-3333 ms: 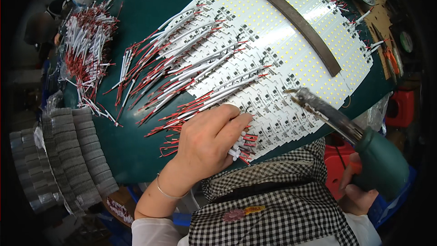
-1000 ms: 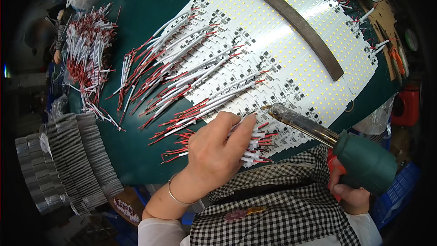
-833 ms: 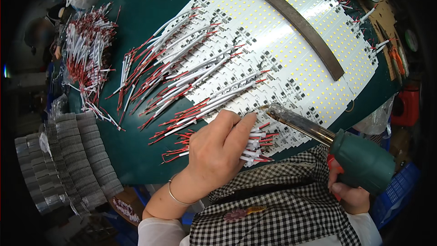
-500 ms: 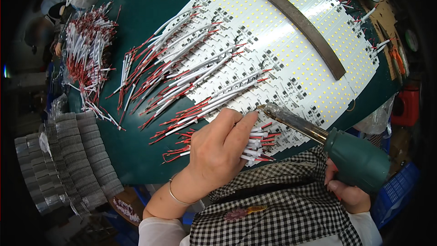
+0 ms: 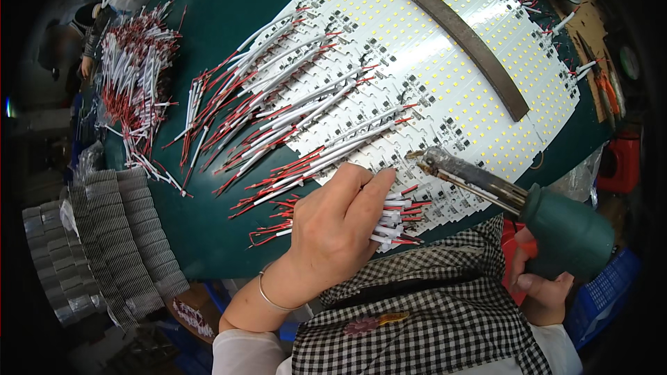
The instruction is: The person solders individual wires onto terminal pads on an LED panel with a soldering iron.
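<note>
My left hand [image 5: 339, 226] is closed round a bundle of short white-sleeved wires [image 5: 397, 219] with red ends. Its thumb and forefinger are pinched together over the edge of the white LED panel [image 5: 486, 90]. In my right hand [image 5: 545, 286] is a green soldering gun [image 5: 570, 232], gripped by its handle. The gun's metal tip points left and sits just right of my left fingertips, above a row of black components; whether it touches the board I cannot tell. More white and red wires [image 5: 306, 118] lie in rows across the panel's left side.
A curved brown bar [image 5: 451, 31] rests across the panel. At the left are a heap of wires [image 5: 137, 73] and stacked grey ribbed strips [image 5: 118, 236]. Orange-handled pliers [image 5: 606, 90] lie at the far right, above a red container [image 5: 618, 163] and a blue basket [image 5: 611, 285].
My right hand has drawn the soldering gun to the right, and its tip has moved away from my left fingertips. The left hand has hardly moved and keeps its hold on the wires.
</note>
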### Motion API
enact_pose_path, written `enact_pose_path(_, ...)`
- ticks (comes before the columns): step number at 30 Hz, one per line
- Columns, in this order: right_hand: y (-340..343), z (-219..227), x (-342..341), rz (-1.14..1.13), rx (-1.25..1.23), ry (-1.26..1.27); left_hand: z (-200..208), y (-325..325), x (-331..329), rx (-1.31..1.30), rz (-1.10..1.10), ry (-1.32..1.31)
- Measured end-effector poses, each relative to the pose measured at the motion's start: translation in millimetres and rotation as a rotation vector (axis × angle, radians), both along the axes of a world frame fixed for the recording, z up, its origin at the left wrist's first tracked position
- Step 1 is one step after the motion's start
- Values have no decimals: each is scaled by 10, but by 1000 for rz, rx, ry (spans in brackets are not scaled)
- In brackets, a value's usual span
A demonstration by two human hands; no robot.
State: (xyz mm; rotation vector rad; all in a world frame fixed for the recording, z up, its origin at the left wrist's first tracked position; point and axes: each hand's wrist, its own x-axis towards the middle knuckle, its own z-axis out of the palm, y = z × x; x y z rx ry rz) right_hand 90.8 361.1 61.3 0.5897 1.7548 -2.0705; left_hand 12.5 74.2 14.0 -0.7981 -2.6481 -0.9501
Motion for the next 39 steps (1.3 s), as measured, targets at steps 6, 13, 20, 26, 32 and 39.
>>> enact_pose_path(6,36,-237,92,150,141,148,-27,10,8,-6,5,15)
enact_pose_path(13,-47,-29,-27,129,118,65,-35,4,15,-8,4,19)
enact_pose_path(20,-16,-3,-47,274,339,116,-35,-5,29,-19,7,11)
enact_pose_path(26,-43,-45,17,-8,-2,81,-45,18,19,-19,-3,30)
enact_pose_path(32,-8,-42,53,-5,48,154,-40,-2,26,-29,5,35)
enact_pose_path(39,104,-56,221,-74,62,137,-54,-16,-49,-15,-7,76)
